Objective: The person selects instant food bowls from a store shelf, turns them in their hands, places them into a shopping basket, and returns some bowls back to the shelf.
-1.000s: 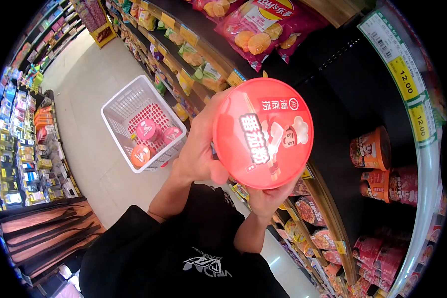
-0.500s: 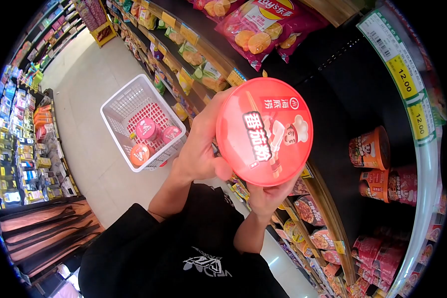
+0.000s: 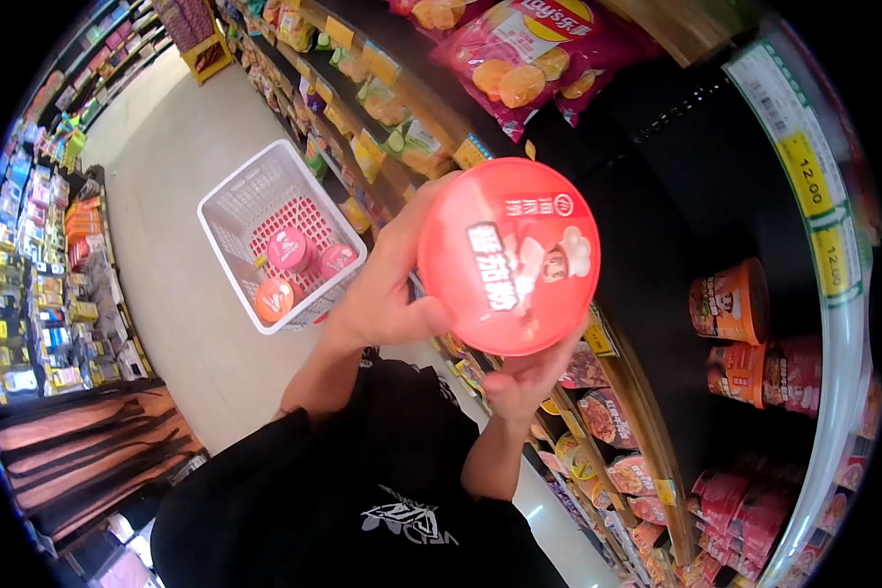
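A round red tub (image 3: 510,257) with a chef picture and Chinese lettering faces the camera, lid on. My left hand (image 3: 387,289) grips its left side, the fingers partly hidden behind it. My right hand (image 3: 531,377) holds the tub from its lower edge, fingers also mostly behind it. On the floor to the left, a white basket (image 3: 227,235) contains two pink-lidded tubs (image 3: 287,250) and an orange-lidded one (image 3: 274,299).
Shelving (image 3: 647,412) with packaged noodles runs close along the right. Orange tubs (image 3: 730,302) stand inside the dark shelf. Chip bags (image 3: 514,59) hang over its upper edge. Another stocked rack (image 3: 44,284) lines the far left of the aisle.
The tub and both hands have shifted slightly left and toward me. The lid now shows stronger glare and blur. The view has tilted a little; both hands keep their hold.
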A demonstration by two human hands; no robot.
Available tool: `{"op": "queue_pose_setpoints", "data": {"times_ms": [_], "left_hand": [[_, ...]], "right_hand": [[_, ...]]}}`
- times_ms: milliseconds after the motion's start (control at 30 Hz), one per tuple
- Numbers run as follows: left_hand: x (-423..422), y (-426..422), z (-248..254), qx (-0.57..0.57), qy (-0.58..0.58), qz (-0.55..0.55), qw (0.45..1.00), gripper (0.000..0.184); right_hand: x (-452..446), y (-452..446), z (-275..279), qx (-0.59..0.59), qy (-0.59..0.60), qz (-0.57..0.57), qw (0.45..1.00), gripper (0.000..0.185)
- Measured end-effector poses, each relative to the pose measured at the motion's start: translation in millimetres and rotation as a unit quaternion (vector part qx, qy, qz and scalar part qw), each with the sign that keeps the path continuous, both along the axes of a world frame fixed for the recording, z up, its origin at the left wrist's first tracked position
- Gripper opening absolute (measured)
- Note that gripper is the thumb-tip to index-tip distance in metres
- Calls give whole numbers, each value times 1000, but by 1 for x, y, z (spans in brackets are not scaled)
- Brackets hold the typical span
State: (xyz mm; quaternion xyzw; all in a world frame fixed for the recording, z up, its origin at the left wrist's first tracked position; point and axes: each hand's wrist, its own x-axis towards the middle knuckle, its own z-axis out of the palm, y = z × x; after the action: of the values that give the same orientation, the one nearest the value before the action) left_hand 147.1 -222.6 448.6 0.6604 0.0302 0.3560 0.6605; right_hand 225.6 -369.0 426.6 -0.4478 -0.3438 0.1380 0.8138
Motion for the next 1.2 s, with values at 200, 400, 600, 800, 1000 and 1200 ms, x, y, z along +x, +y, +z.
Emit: {"op": "queue_pose_setpoints", "data": {"times_ms": [200,400,600,800,1000,1200], "left_hand": [[-57,22,-72,-140,126,-64,980,100],[-114,14,-196,-217,261,73,938,60],[-122,23,-245,-169,358,133,909,54],[-131,74,-271,-142,361,162,907,63],[-134,130,-343,-266,298,159,903,65],[-145,179,-377,-236,422,184,856,56]], "right_hand": [[-15,12,-65,-208,-11,61,976,84],[-48,36,-169,-362,24,163,917,50],[-54,47,-232,-479,26,200,854,51],[-45,110,-252,-460,15,230,857,59],[-31,191,-301,-510,-170,207,817,61],[-42,261,-301,-550,-225,174,786,52]]}}
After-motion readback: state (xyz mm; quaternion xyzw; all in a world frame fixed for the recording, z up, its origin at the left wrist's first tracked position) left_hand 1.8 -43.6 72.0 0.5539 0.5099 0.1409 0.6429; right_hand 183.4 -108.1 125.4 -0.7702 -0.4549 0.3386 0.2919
